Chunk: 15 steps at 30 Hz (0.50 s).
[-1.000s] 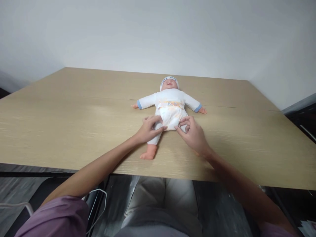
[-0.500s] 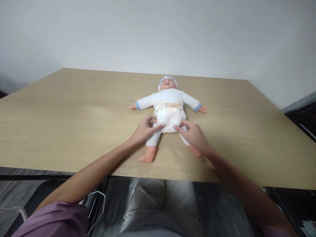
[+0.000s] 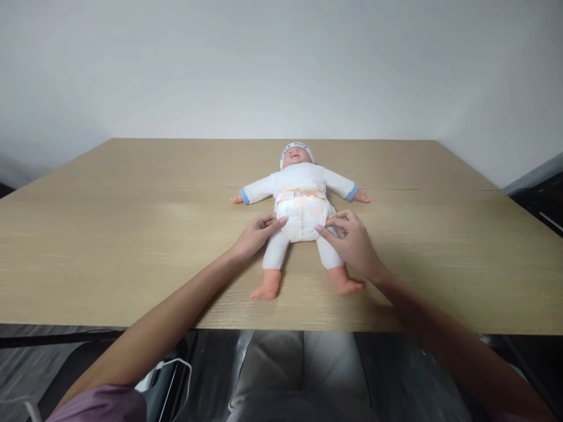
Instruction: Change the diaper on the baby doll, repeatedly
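A baby doll (image 3: 299, 176) in a white suit with blue cuffs and a printed cap lies on its back, arms spread and feet toward me. It wears a white diaper (image 3: 302, 217) with an orange patterned waistband, fastened across the belly. At the diaper's left leg edge, my left hand (image 3: 258, 234) pinches the side between thumb and fingers. My right hand (image 3: 352, 240) has its thumb and fingers closed on the edge at the opposite leg. The edges right under my fingertips are hidden.
The doll rests on a wide wooden table (image 3: 132, 246) with a seam across it. A pale wall (image 3: 281, 70) stands behind the far edge. Below the near edge are my legs (image 3: 308, 369) and a white cable (image 3: 189, 375).
My right hand has shifted slightly outward along the diaper's edge, and more of the doll's leg beside it shows. My left hand has moved slightly outward too. The view has tilted a little.
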Each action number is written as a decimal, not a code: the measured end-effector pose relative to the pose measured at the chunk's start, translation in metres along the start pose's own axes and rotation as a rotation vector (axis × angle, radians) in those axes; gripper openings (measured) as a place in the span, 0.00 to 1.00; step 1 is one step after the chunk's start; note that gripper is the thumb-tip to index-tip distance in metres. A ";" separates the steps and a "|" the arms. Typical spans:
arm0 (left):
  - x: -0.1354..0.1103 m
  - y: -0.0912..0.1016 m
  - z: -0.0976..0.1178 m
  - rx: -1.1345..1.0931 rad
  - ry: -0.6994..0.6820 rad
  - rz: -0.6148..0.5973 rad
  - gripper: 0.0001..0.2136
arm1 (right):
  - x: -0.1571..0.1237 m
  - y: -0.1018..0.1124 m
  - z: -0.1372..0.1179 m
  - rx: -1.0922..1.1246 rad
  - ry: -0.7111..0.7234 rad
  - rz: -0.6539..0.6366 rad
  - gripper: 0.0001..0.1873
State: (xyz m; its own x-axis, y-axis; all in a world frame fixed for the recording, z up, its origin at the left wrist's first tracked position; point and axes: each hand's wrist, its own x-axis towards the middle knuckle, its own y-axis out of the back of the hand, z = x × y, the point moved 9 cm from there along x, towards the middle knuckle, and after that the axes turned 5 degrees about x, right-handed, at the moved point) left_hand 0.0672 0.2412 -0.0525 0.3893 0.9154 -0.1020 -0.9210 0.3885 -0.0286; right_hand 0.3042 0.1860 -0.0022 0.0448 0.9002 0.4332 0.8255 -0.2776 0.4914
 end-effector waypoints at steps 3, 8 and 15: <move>-0.001 0.004 0.004 0.134 -0.085 0.050 0.27 | -0.004 -0.002 0.004 0.010 0.010 -0.006 0.18; -0.016 0.023 0.021 0.436 -0.278 0.147 0.22 | -0.026 0.015 -0.002 -0.013 0.128 -0.008 0.12; 0.015 0.069 0.045 1.026 -0.606 0.441 0.24 | 0.022 0.029 0.043 -0.440 0.302 0.092 0.22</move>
State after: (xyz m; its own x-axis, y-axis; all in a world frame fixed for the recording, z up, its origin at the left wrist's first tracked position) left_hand 0.0103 0.2867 -0.0111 0.2470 0.7830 0.5709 -0.6456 -0.3064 0.6995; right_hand 0.3532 0.2123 -0.0113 -0.1109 0.7470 0.6555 0.5092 -0.5237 0.6830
